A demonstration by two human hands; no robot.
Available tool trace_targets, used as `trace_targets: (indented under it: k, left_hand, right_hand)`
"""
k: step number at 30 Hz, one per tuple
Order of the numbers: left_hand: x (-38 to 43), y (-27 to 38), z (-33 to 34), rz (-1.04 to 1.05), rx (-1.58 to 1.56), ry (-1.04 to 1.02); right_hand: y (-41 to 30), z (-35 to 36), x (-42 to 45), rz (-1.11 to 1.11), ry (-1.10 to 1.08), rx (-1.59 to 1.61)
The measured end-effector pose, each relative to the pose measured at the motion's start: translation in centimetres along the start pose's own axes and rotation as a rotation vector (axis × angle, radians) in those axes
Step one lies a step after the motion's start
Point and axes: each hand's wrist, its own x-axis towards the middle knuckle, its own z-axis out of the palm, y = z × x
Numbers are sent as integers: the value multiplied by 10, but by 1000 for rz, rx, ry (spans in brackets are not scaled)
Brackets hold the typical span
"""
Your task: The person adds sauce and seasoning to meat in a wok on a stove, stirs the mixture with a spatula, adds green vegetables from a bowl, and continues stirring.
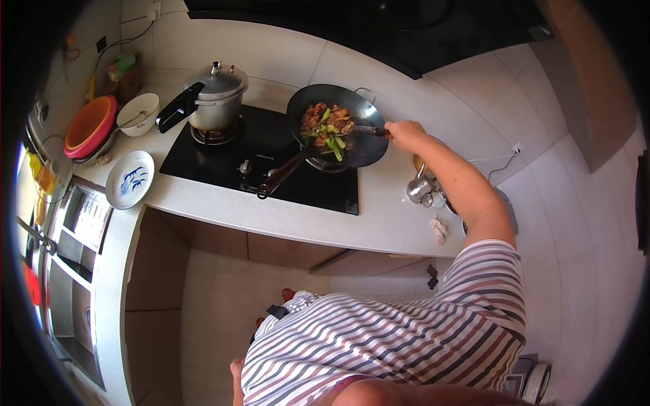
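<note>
My right hand grips the handle of a metal spatula, its blade down among the food. Browned meat pieces and green vegetable strips lie in a dark wok on the right burner. The wok's long wooden handle points toward the front of the black gas hob, and no hand is on it. My left hand hangs low beside my striped shirt; only a small part of it shows, so its fingers cannot be made out.
A pressure cooker stands on the left burner, its black handle jutting left. Further left are a blue-patterned plate, a white bowl, stacked basins and a sink. A metal pot and a crumpled cloth sit at right.
</note>
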Motion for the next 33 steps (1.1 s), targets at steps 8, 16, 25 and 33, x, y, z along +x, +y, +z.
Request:
trace_targets:
  k: [8,16,25,33]
  left_hand:
    - [1,64,-18,-135,-479,-105]
    - [-10,48,-3,-46,-141,20]
    - [-1,218,-42,193,-444,64]
    - [-72,574,-66,1038,-167,284]
  right_hand:
    - [20,-85,-2,242,-593,254]
    - [26,-30,24,271,-806,371]
    - [-29,95,43,352,-184,597]
    - [26,36,21,-5,29,179]
